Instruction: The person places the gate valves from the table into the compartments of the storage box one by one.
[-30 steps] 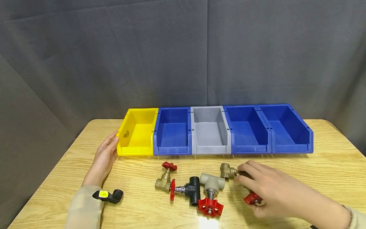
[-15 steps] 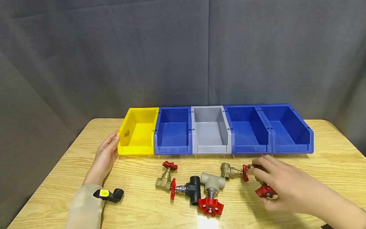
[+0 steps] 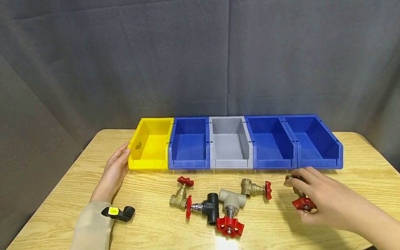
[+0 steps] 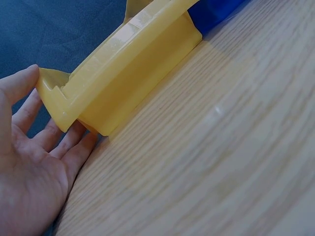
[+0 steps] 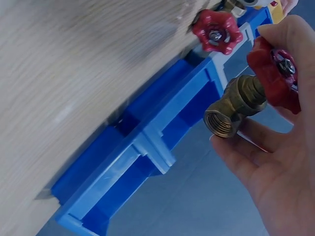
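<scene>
My right hand (image 3: 328,201) grips a brass valve with a red handwheel (image 3: 303,203), in front of the rightmost blue bin. In the right wrist view the thumb lies by the red wheel (image 5: 275,73) and fingers support the brass body (image 5: 236,105). My left hand (image 3: 114,173) rests its extended fingers on the left side of the yellow bin (image 3: 148,165); the left wrist view shows that hand (image 4: 39,162) at the bin's corner (image 4: 56,101). Between the hands lie a brass valve (image 3: 179,198), a black valve (image 3: 212,208), a light grey valve (image 3: 232,199) and another brass valve (image 3: 248,187).
Right of the yellow bin stand a blue bin (image 3: 189,164), a grey bin (image 3: 232,163) and two more blue bins (image 3: 275,163), (image 3: 320,162), joined in a row. A grey curtain (image 3: 200,62) hangs behind the wooden table (image 3: 150,222).
My right hand has moved right, carrying the gripped brass valve away from the brass valve lying on the table. My left hand has stayed at the yellow bin.
</scene>
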A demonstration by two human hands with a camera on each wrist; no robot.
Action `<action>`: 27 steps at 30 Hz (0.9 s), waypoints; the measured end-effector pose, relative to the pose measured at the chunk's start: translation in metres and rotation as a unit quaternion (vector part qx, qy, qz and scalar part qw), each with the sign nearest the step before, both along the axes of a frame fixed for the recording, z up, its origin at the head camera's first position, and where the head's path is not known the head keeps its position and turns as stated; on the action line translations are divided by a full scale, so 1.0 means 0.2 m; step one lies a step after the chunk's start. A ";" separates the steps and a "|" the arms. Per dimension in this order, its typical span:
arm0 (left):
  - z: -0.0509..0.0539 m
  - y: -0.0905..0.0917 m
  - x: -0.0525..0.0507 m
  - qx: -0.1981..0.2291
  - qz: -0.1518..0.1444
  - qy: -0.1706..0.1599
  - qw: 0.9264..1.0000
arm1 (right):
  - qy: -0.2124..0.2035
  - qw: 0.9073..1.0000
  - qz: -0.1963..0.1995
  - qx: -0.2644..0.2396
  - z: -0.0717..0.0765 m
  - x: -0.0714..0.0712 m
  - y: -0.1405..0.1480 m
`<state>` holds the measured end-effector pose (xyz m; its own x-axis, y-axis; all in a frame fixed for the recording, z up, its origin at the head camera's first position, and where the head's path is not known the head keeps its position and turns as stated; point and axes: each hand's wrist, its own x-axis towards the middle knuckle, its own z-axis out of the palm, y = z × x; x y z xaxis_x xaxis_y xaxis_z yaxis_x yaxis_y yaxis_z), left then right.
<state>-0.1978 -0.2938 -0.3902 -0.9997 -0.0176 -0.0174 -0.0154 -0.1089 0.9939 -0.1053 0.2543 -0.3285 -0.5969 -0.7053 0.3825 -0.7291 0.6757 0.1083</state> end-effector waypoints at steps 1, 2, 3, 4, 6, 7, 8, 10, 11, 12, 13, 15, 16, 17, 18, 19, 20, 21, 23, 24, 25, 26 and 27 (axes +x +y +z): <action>0.00 0.00 0.00 -0.001 0.000 0.000 1.000 | 0.002 1.000 -0.001 -0.002 0.00 0.00 0.01; 0.00 0.00 0.00 -0.001 0.001 -0.001 1.000 | 0.002 1.000 -0.001 -0.002 -0.01 0.00 0.02; 0.00 0.00 0.00 -0.002 0.001 -0.001 1.000 | 0.003 1.000 -0.002 -0.002 -0.02 0.00 0.03; 0.00 0.00 0.00 -0.003 0.001 -0.002 1.000 | 0.003 1.000 -0.003 -0.002 -0.02 0.00 0.04; 0.00 0.00 0.00 -0.003 0.001 -0.001 1.000 | 0.004 1.000 -0.009 -0.001 -0.04 0.01 0.07; 0.00 0.00 0.00 -0.003 0.001 -0.001 1.000 | 0.003 1.000 -0.012 -0.001 -0.05 0.01 0.08; 0.00 0.00 0.00 -0.002 0.002 -0.001 1.000 | 0.005 1.000 -0.015 -0.002 -0.05 0.01 0.09; 0.00 0.00 0.00 -0.002 0.003 -0.001 1.000 | 0.006 1.000 -0.021 -0.005 -0.06 0.00 0.12; 0.00 0.00 0.00 -0.002 0.004 -0.001 1.000 | 0.006 1.000 -0.023 -0.009 -0.07 0.00 0.13; 0.00 0.00 0.00 -0.003 0.005 -0.001 1.000 | 0.006 1.000 -0.025 -0.013 -0.07 0.00 0.14; 0.00 0.00 0.00 -0.003 0.006 -0.002 1.000 | 0.005 0.999 -0.027 -0.017 -0.07 0.00 0.15; 0.00 0.00 0.00 -0.004 0.007 -0.003 1.000 | 0.004 0.999 -0.032 -0.025 -0.08 -0.01 0.17; 0.00 0.00 0.00 -0.006 0.008 -0.003 1.000 | 0.004 0.999 -0.035 -0.028 -0.08 -0.01 0.18; 0.00 0.00 0.00 -0.007 0.009 -0.002 1.000 | 0.004 0.999 -0.038 -0.031 -0.08 -0.01 0.18; -0.01 0.00 0.00 -0.009 0.009 -0.001 1.000 | 0.004 0.999 -0.042 -0.033 -0.08 -0.01 0.19; -0.01 0.00 0.00 -0.010 0.009 0.000 1.000 | 0.003 0.998 -0.045 -0.035 -0.08 -0.01 0.20; -0.01 0.00 0.00 -0.012 0.009 0.002 1.000 | 0.002 0.998 -0.048 -0.035 -0.08 -0.01 0.20; -0.01 0.00 0.00 -0.013 0.008 0.004 1.000 | 0.000 0.998 -0.052 -0.036 -0.08 -0.01 0.21; -0.02 0.00 0.00 -0.013 0.006 0.009 1.000 | -0.001 0.998 -0.055 -0.038 -0.09 -0.02 0.22; -0.02 0.00 0.00 -0.013 0.006 0.010 1.000 | -0.001 0.998 -0.054 -0.041 -0.09 -0.02 0.22; -0.02 0.00 0.00 -0.013 0.006 0.010 1.000 | -0.001 0.998 -0.053 -0.042 -0.09 -0.03 0.23; -0.02 0.00 0.00 -0.013 0.006 0.009 1.000 | 0.001 0.998 -0.051 -0.045 -0.09 -0.03 0.24; -0.01 0.00 0.00 -0.012 0.007 0.008 1.000 | 0.002 0.998 -0.050 -0.047 -0.09 -0.04 0.24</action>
